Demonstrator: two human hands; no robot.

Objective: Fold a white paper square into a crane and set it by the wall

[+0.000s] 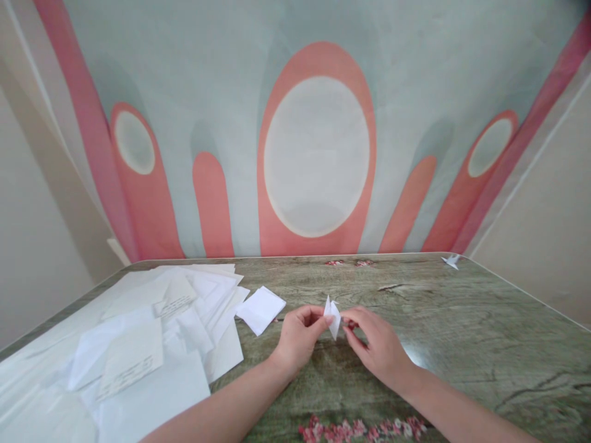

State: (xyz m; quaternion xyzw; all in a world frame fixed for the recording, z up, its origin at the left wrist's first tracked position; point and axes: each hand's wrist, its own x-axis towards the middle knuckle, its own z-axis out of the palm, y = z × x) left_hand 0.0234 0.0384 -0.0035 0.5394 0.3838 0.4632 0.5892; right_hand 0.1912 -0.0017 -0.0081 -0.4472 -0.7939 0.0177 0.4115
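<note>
A small white origami crane (333, 321), its folded points sticking up and down, is held just above the table. My left hand (298, 338) pinches its left side between thumb and index finger. On the other side, the curled fingers of my right hand (376, 344) meet the crane's right edge, thumb and index fingertip close together there. A stack of white paper squares (261, 309) lies on the table to the left of my left hand.
Loose white sheets and paper pieces (157, 363), some printed, spread over the table's left side. Another white folded paper bird (450, 262) rests by the far right corner. The wood-patterned table (462, 332) ends at a patterned backdrop (235, 92). Pink flower prints mark its surface.
</note>
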